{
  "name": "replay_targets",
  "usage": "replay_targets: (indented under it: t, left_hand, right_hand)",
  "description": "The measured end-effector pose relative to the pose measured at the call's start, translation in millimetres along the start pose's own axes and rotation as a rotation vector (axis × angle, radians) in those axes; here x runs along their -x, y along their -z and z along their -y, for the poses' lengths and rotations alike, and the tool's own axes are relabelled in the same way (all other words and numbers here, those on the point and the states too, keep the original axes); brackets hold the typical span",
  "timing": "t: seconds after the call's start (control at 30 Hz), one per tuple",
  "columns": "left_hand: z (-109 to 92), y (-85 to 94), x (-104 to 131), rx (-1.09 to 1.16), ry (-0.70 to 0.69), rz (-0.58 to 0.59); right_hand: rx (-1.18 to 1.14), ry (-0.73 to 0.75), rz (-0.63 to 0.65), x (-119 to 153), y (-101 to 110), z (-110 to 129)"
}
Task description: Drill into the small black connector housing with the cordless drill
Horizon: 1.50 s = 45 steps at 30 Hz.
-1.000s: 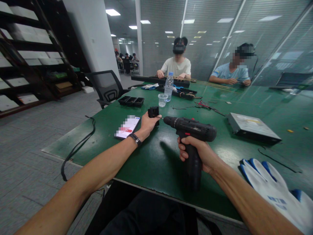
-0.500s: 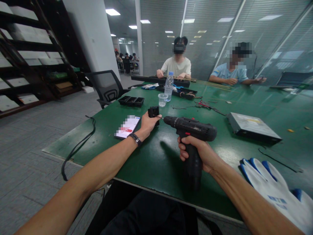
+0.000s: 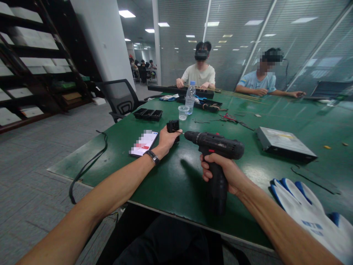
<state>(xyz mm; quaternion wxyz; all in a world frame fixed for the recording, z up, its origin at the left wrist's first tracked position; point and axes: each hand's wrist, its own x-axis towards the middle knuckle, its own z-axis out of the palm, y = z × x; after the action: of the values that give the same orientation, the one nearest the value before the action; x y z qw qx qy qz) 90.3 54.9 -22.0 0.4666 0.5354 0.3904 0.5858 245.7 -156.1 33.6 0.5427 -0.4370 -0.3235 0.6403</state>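
My right hand [image 3: 220, 170] is wrapped round the grip of a black cordless drill [image 3: 220, 144], held level with its chuck pointing left. In my left hand [image 3: 168, 139] is a small black boxy part [image 3: 173, 126], gripped above the green table [image 3: 165, 187]. The thin bit at the drill's tip reaches to my left thumb and the part's side; whether it touches the part I cannot tell. Beside my left wrist lies a phone [image 3: 145, 142] with its screen lit.
Ahead stand a water bottle [image 3: 190, 97] and a plastic cup [image 3: 183, 112], with a black compartment tray [image 3: 148, 114] to their left. On the right lie a metal disc drive [image 3: 286, 143] and white-and-blue gloves [image 3: 309, 209]. Two people sit across the table.
My hands, the drill and the black part hold their places. Across the table, the right-hand person's outstretched hand has shifted slightly.
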Motion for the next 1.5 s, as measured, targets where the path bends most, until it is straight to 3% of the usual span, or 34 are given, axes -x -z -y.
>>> replay_targets:
  t: [1.5]
  left_hand:
    - [-1.0, -0.7, -0.8, 0.015, 0.01, 0.006]
  right_hand:
    - [0.007, 0.0, -0.004, -0.9, 0.1, -0.6]
